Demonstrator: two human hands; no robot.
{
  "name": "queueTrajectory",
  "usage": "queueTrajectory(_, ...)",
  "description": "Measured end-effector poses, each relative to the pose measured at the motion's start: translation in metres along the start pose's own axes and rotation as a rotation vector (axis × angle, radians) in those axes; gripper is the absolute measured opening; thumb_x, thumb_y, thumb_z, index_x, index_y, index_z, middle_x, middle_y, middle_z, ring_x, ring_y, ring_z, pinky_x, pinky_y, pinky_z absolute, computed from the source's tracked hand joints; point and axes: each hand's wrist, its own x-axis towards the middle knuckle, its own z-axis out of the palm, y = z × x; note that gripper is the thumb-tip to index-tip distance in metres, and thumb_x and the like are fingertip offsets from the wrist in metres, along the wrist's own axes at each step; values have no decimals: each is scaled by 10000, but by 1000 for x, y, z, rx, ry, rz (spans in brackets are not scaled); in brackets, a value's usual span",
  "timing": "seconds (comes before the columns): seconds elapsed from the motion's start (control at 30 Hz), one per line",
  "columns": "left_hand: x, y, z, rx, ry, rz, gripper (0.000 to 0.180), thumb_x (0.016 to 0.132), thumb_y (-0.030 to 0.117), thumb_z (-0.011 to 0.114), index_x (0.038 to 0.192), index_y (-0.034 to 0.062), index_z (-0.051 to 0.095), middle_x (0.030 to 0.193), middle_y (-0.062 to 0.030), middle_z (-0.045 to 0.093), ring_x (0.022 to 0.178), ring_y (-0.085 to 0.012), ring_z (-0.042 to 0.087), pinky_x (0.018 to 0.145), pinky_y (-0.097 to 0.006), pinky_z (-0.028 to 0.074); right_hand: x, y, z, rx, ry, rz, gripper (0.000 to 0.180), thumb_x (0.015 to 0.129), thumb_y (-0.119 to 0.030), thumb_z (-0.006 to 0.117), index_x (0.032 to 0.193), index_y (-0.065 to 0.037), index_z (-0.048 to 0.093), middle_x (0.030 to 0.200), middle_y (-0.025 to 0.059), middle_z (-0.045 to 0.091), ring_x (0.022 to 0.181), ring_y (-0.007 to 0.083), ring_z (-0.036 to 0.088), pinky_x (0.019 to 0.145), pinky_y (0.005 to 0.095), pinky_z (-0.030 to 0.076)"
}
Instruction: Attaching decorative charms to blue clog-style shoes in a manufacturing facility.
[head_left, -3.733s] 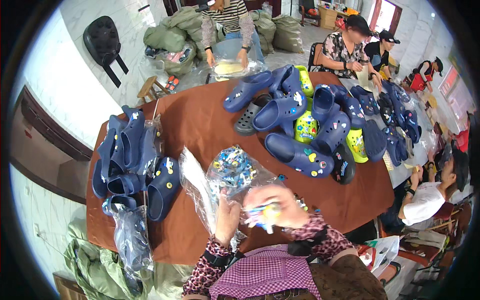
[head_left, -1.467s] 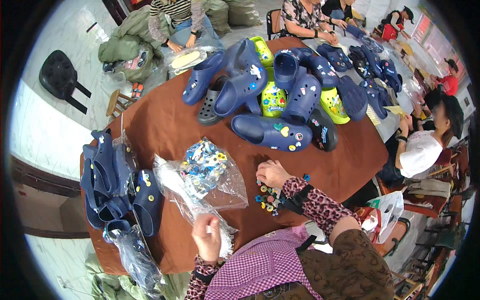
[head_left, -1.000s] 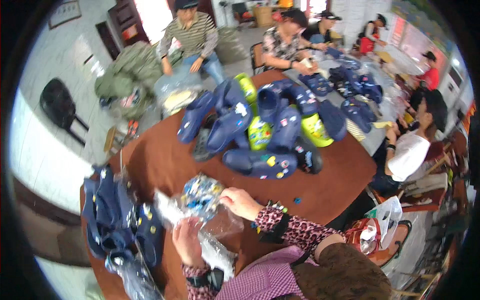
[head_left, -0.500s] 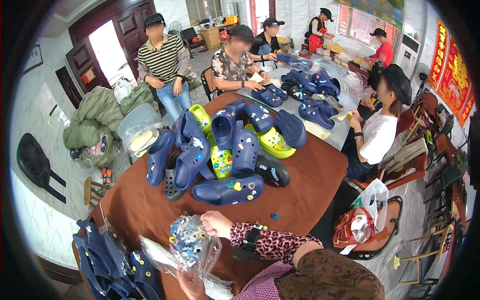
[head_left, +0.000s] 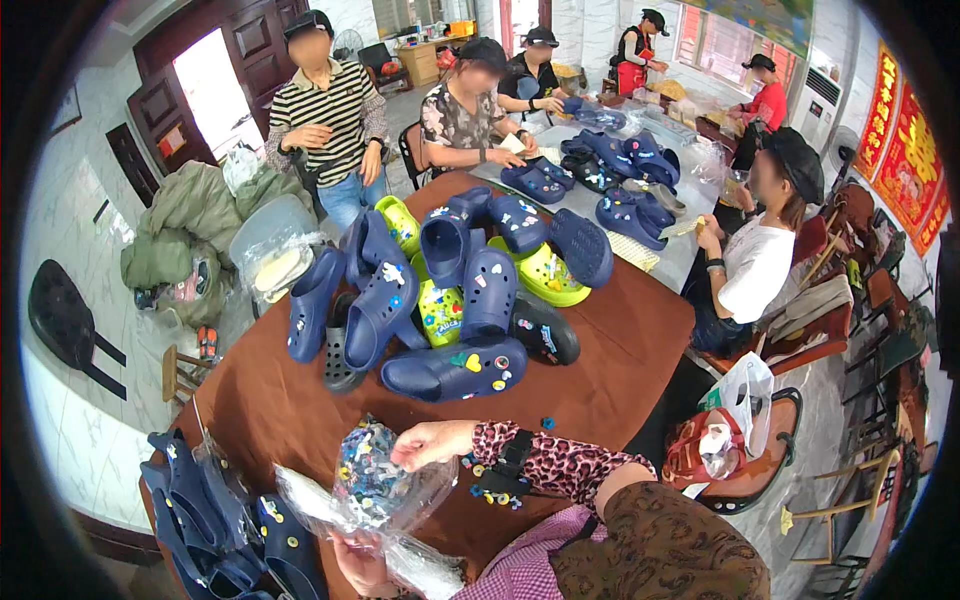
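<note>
A clear plastic bag [head_left: 425, 512] of small colourful shoe charms [head_left: 375, 470] is in front of me at the table's near side. My left hand [head_left: 362, 565] grips the bag's lower edge, its fingers partly hidden by the plastic. My right hand [head_left: 435, 443] reaches over the bag's top with bent fingers closed at the charms; what they pinch is hidden. More loose charms [head_left: 500, 495] lie on the brown cloth by my right forearm. Beyond my hands is a heap of clogs, with a navy clog [head_left: 455, 370] nearest, bearing several charms, and a lime-green clog [head_left: 548, 277] farther back.
More navy clogs [head_left: 290, 545] with charms stand at the near left beside clear wrapping. A small blue charm [head_left: 548, 423] lies on the brown tablecloth [head_left: 620, 400]. People work around a farther table, and one in a striped shirt [head_left: 330, 110] stands left. Bags rest on a chair at right.
My right hand has moved slightly left and down, from the bag's side onto the charms. The bag sags lower. Loose charms by my right forearm now show. The striped-shirt person has raised a hand.
</note>
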Motion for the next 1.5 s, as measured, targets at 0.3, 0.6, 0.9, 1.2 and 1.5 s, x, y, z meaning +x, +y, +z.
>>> queueTrajectory(0.3,-21,8,57,-58,-46,44,372,888,503,501,905,137,570,812,14,573,753,-139,527,738,-360,431,-19,11,-30,104,268,-132,275,909,-293,520,900,-39,624,777,25,622,689,105,576,594,246,465)
queueTrajectory(0.6,-49,-63,12,1016,-298,-101,249,877,187,559,1003,-26,588,895,-130,620,776,-174,621,660,-291,510,-175,45,-89,-909,478,374,508,752,-294,668,1174,-46,531,1083,176,572,1020,315,557,867,377,460)
queueTrajectory(0.9,-39,-155,86,1907,-669,397,1003,655,340,785,1372,-23,186,1225,-236,370,1001,-365,549,764,-392,510,-209,77,-39,-1037,621,511,781,629,-315,773,1264,-69,393,1168,228,443,1068,409,503,881,440,451)
queueTrajectory(1.2,-17,-207,102,1739,-581,311,778,692,98,710,1310,-39,258,1154,-255,374,960,-436,530,788,-427,495,-150,93,12,-1067,468,443,734,647,-133,750,1259,-56,351,1098,211,439,984,402,543,834,435,470)
queueTrajectory(1.5,-6,-214,97,808,-387,-215,589,792,100,639,1305,42,356,1092,-142,480,957,-238,543,705,-296,516,-148,129,6,-640,615,188,622,733,-69,680,1268,-23,365,1113,172,479,840,228,597,664,307,532)
